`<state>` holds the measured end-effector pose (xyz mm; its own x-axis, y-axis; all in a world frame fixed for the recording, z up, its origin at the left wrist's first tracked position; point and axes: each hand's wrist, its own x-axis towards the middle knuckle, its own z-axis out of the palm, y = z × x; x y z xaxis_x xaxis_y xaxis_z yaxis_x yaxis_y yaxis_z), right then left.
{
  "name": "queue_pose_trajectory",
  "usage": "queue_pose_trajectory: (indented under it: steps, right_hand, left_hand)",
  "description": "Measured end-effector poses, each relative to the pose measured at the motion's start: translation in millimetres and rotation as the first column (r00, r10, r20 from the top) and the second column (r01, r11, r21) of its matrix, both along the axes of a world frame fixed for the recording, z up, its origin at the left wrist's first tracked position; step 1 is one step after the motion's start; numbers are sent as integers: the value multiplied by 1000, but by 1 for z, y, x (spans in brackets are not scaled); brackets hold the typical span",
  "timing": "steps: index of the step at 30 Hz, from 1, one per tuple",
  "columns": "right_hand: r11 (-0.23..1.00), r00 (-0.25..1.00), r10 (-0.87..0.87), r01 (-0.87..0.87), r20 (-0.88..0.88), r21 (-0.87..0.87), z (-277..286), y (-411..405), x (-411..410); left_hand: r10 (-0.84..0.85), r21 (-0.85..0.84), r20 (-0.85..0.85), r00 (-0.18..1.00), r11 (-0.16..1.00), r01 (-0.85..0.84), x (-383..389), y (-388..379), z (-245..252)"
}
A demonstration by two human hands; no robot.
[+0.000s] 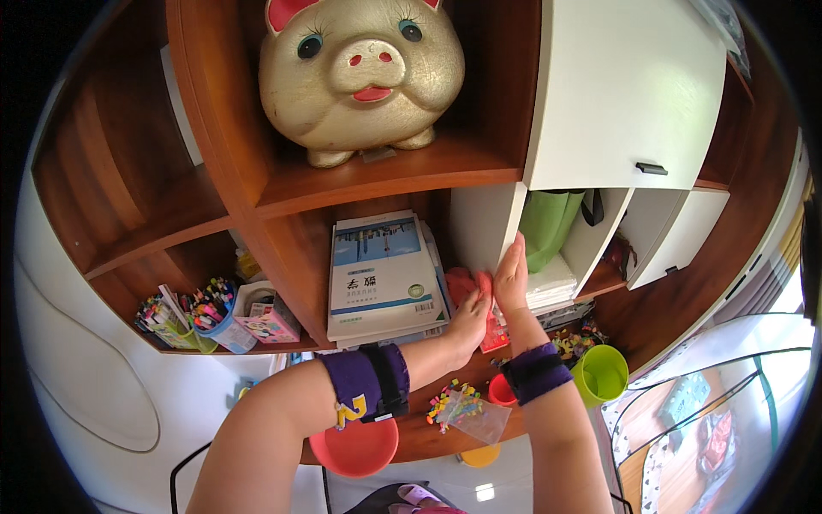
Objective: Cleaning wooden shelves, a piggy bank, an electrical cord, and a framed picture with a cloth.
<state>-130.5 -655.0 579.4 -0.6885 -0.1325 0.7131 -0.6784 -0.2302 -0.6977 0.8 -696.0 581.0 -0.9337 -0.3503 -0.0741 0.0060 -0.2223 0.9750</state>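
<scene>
My left hand (pixel 469 329) reaches into the lower middle cubby with a red cloth (pixel 463 283) bunched at its fingers, against the base of a white upright panel (pixel 491 221). Beside it, my right hand (pixel 512 277) lies flat along that panel's front edge, fingers straight and pointing up. A stack of books (pixel 379 283) fills the cubby to the left, the top one with a printed cover. Below my hands is a small red box (pixel 494 337), partly hidden. Both wrists wear dark purple bands.
A gold pig figurine (pixel 363 83) sits in the cubby above. Pen holders (pixel 221 321) stand at left. On the desk are a pink bowl (pixel 356 446), a plastic bag (pixel 475 417) by small colourful pieces, a red cup (pixel 502 389) and a green cup (pixel 600 376). A green bag (pixel 549 225) is at right.
</scene>
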Motion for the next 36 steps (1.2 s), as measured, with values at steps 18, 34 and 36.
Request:
queue_pose_trajectory:
  steps: [18, 34, 36]
  right_hand:
    - [811, 416, 542, -485, 730, -326, -62, 49, 230]
    - [688, 628, 721, -702, 293, -184, 69, -99, 244]
    - [702, 664, 711, -688, 232, -181, 75, -141, 234]
  left_hand:
    - [57, -109, -217, 975, 991, -82, 191, -55, 14]
    - [367, -555, -369, 854, 649, -520, 234, -170, 68]
    - [358, -542, -336, 871, 683, -490, 223, -174, 78]
